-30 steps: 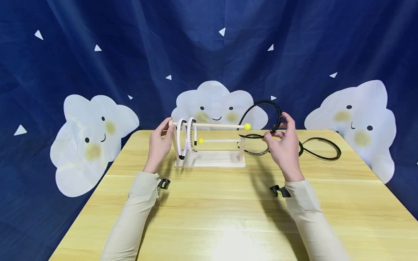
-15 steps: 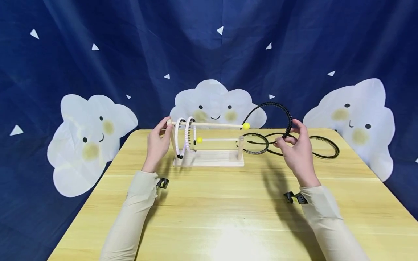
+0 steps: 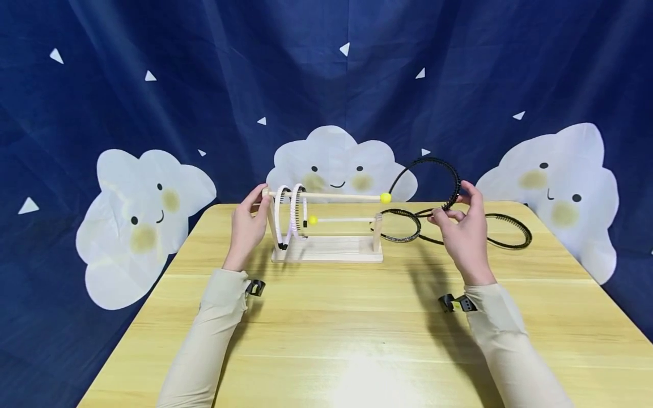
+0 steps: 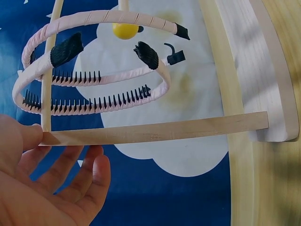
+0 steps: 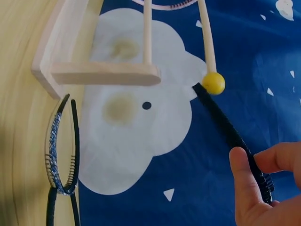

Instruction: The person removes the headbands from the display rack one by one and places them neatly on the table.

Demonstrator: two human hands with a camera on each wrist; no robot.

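In the head view my left hand grips the top of the left post of a small wooden stand; thumb and fingertips are on opposite sides of the post in the left wrist view. Two pale pink toothed headbands hang on the stand's upper rod near that hand. My right hand pinches a black toothed headband between thumb and fingers, raised above the table. One end of this headband is close to the yellow ball on the upper rod's tip; whether they touch I cannot tell.
A glittery dark headband lies by the stand's right end, and another black headband farther right. More black band shows partly behind my right hand. A lower rod carries a second yellow ball. A blue cloud-patterned curtain hangs behind the table.
My right hand has moved right with the black headband, whose loop now stands farther from the rod's ball in the head view. The left hand keeps its grip on the stand.
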